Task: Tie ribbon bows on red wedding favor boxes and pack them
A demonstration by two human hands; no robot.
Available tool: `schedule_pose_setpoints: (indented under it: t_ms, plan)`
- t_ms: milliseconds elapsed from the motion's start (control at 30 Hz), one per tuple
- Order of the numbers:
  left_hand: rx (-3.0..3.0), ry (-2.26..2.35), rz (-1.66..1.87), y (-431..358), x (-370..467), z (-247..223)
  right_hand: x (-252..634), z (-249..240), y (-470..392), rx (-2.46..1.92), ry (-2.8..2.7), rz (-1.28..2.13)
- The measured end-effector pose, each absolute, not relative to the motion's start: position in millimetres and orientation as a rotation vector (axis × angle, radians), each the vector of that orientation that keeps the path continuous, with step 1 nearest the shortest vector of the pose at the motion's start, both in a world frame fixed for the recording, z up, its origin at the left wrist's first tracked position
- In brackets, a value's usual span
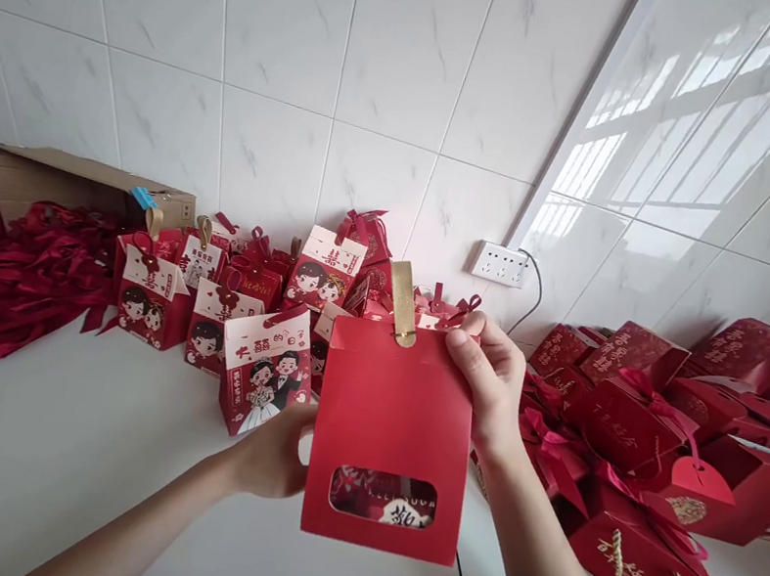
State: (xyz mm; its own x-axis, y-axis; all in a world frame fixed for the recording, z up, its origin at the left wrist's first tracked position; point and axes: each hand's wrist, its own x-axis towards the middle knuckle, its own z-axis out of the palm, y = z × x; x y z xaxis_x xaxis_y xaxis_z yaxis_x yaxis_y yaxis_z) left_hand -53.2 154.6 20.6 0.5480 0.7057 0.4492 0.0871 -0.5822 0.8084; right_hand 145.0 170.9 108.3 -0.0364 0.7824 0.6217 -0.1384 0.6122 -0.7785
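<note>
Upright above the white table, a red gift box (397,409) faces me with its plain side. A rounded window low on it shows printed packets inside. From its top edge sticks a gold ribbon tab (402,301). My right hand (492,381) pinches the upper right corner, thumb on the near face. My left hand (277,453) grips the lower left side, its fingertips partly hidden behind the box. Just left of the box stands a tilted gift box printed with a bride and groom (269,377).
Several printed gift boxes (152,299) line the wall. Dark red ribbons (24,264) spill from a cardboard box (92,172) at left. Red boxes pile up at right, one with a rope handle (642,562). A power strip (499,264) with a cable is on the wall.
</note>
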Motion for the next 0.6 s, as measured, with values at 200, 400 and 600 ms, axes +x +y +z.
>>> schedule_pose_setpoints:
  t_ms: [200, 400, 600]
  plan:
    - [2.045, 0.63, 1.047, 158, -55, 19, 154, 116, 165, -0.562, -1.711, 0.473]
    - [2.06, 0.68, 1.025, 155, -56, 24, 167, 127, 158, -0.607, -2.069, -0.014]
    - [2.034, 0.661, 0.999, 156, -57, 24, 167, 128, 155, -0.657, -2.143, -0.114]
